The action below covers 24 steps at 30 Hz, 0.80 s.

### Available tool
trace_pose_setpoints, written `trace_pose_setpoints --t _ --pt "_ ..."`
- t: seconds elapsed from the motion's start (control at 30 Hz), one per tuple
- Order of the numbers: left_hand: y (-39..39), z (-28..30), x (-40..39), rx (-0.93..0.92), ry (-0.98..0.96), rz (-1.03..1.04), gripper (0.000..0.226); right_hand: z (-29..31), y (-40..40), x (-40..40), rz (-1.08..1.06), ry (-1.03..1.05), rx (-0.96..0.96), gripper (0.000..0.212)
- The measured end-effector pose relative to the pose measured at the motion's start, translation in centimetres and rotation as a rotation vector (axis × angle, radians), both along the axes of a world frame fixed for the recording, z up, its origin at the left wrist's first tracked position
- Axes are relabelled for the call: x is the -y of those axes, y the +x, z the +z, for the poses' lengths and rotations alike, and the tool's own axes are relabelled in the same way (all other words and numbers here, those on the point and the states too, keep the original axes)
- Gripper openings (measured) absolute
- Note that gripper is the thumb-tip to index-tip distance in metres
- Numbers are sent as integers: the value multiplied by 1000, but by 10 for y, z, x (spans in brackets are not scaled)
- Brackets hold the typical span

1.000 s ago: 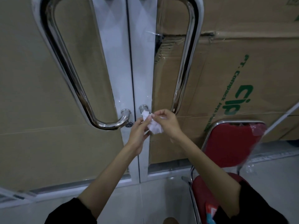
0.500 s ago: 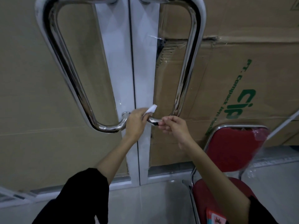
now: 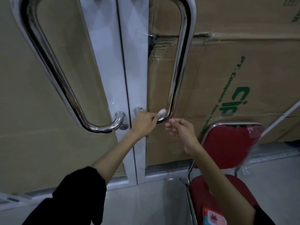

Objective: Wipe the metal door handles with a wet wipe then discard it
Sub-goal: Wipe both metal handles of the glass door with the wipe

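Observation:
Two long chrome door handles hang on a white-framed double glass door. The left handle [image 3: 53, 67] curves down to its mount near the centre seam. The right handle [image 3: 178, 62] bends at its bottom towards the seam. My left hand [image 3: 144, 123] wraps around that bottom bend and presses a small white wet wipe [image 3: 162, 112] against the metal. My right hand [image 3: 181, 129] hovers just below and right of the bend, fingers loosely curled, holding nothing and off the handle.
A red chair [image 3: 227, 143] with a chrome frame stands close at the right, with a pink-and-blue packet [image 3: 214, 216] on its seat. Brown cardboard boxes [image 3: 243, 70] fill the space behind the glass. A keyhole [image 3: 123, 127] sits below the left handle's mount.
My left hand has slid the wipe rightward along the right handle's bottom bend. My right hand has let go of the wipe and the handle and dropped slightly away.

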State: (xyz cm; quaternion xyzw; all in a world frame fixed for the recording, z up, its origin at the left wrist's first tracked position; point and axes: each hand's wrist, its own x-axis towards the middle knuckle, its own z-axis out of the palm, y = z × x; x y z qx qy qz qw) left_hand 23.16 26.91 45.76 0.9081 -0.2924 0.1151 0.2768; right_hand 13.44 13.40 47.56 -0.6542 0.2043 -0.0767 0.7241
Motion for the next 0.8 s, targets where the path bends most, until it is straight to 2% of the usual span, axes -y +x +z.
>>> trace_pose_setpoints --t 0.13,0.2,0.27,0.33,0.4,0.5,0.57,0.67,0.8 --pt "-21 -26 -9 135 -268 -98 21 -4 -3 6 -16 24 -31 13" --pt "-16 -32 -19 154 -318 -64 21 -4 -3 10 -29 29 -36 12" --pt "-10 -24 -16 80 -340 46 25 -2 -3 15 -38 28 -27 12" --pt "-8 -12 1 70 -284 136 37 1 -1 17 -47 32 -14 12" --pt "-13 -4 22 14 -263 154 37 3 2 15 -52 38 -15 13" --pt "-27 -13 31 -37 -397 157 33 5 5 9 -54 70 -18 14" --pt "-40 -28 27 -49 -532 177 31 5 6 6 -58 96 -14 13" --pt "-60 -43 22 -252 -923 285 32 5 8 4 -74 113 -18 13" --pt "-58 -25 33 -491 -1348 724 40 7 6 5 -66 111 -18 14"
